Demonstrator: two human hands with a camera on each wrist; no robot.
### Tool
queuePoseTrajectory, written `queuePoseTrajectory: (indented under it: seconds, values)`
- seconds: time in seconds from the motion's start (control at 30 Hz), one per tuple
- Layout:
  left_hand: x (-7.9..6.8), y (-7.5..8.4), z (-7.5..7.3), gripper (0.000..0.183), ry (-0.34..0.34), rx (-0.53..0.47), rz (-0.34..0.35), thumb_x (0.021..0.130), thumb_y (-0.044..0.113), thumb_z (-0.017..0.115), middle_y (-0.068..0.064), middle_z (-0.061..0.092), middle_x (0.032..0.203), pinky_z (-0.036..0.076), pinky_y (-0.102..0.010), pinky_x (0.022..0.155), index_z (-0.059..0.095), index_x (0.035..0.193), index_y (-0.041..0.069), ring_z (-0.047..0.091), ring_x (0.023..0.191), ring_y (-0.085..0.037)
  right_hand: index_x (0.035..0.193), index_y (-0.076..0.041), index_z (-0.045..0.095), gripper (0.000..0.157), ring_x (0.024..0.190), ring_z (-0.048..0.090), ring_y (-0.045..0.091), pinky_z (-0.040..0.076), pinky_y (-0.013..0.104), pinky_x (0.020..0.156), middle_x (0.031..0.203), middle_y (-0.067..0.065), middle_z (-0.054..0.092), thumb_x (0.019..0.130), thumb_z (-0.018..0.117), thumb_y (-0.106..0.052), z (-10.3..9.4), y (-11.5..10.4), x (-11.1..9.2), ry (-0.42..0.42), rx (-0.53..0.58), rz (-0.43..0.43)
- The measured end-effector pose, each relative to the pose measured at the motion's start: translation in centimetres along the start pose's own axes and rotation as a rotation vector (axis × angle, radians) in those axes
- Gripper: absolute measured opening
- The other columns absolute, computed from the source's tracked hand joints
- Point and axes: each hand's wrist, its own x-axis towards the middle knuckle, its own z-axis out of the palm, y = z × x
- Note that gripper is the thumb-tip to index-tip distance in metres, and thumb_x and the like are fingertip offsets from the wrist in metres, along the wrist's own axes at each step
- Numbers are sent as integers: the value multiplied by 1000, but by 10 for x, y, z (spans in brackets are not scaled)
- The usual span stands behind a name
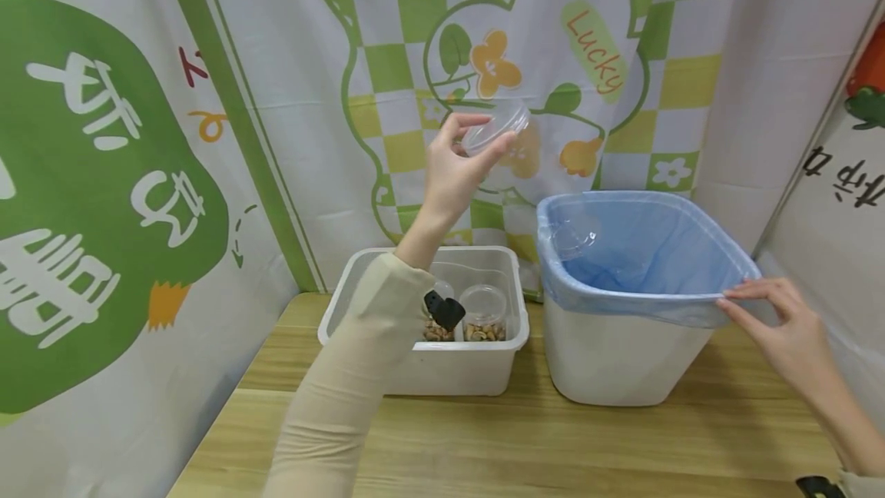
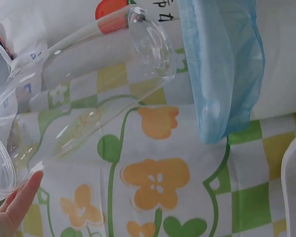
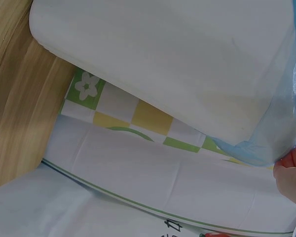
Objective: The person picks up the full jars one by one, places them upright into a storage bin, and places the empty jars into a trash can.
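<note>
My left hand (image 1: 456, 160) grips a clear plastic jar (image 2: 98, 74) by one end, fingers and thumb around it. Nothing shows inside the jar, which slants so its far end lies before the left rim of the bin in the head view. The white bin (image 1: 622, 360) carries a blue bag (image 1: 643, 244) folded over its rim. At the bin's front right corner my right hand (image 1: 788, 329) pinches the bag's edge; the right wrist view shows these fingers (image 3: 293, 160) on the blue plastic. Whether the jar touches the bin, I cannot tell.
Left of the bin stands a white tub (image 1: 456, 371) holding clear jars (image 1: 484, 310) with nuts in them, partly behind my left sleeve. Both containers rest on a wooden table (image 1: 525, 452). A printed cloth (image 1: 394, 68) hangs close behind.
</note>
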Motion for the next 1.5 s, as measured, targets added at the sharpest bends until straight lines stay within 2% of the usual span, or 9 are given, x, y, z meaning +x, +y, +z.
queuePoseTrajectory:
  seconds: [0.23,0.4,0.6,0.77,0.93,1.13,1.2,1.37,1.5]
  values:
    - [-3,-4,24,37,18,31,-9,74,22,71,-7,51,111,39,-19,47,57,105,8,39,49,-7,81,8,60,22,95,44,-5,30,3,85,91,-17,51,64,66,20,0,3,-1,-6,-11,7]
    - [-4,-5,39,38,1,58,-9,73,24,72,-5,50,111,36,-17,49,57,104,9,34,51,-5,82,8,60,23,95,44,-5,30,3,85,91,-16,51,63,66,20,1,2,-1,-5,-22,2]
    - [-5,-8,55,41,-44,109,-44,72,28,72,0,48,110,37,-16,57,56,106,12,37,61,-6,81,9,60,23,95,44,-5,30,3,85,91,-15,51,63,66,21,0,3,-1,-2,-16,-3]
    - [-8,-14,67,44,-114,145,-56,72,31,72,-3,47,106,37,-16,61,55,108,12,40,71,-8,81,7,60,23,94,44,-5,30,3,85,91,-16,51,63,67,19,0,2,-1,-6,-27,5]
    - [-11,-21,77,47,-180,171,-59,71,32,73,-5,48,110,38,-16,63,55,110,11,42,81,-10,81,6,60,23,95,44,-5,30,3,85,90,-16,51,63,67,19,1,3,-2,-12,-26,9]
    - [-16,-30,88,47,-215,160,-101,70,32,74,-4,45,115,40,-18,64,57,109,14,47,83,-14,82,6,60,21,95,44,-5,30,3,85,90,-15,51,65,66,18,0,3,-2,-19,-14,15]
    - [-17,-33,91,47,-224,170,-112,69,33,75,-5,44,120,41,-18,69,58,109,14,49,91,-14,82,6,60,22,95,43,-5,30,2,85,91,-16,51,65,66,18,0,3,-2,-19,-16,16]
    - [-21,-41,99,50,-247,226,-100,68,34,75,-6,47,121,38,-19,84,58,109,13,44,110,-15,82,7,60,23,95,44,-5,30,3,85,91,-15,51,64,66,19,1,2,-2,-16,-20,8]
    - [-24,-48,105,51,-281,271,-77,68,34,75,-5,49,118,38,-19,85,58,110,11,45,108,-16,81,8,59,23,95,44,-5,30,3,86,91,-15,51,64,66,20,1,2,-2,-15,-9,8]
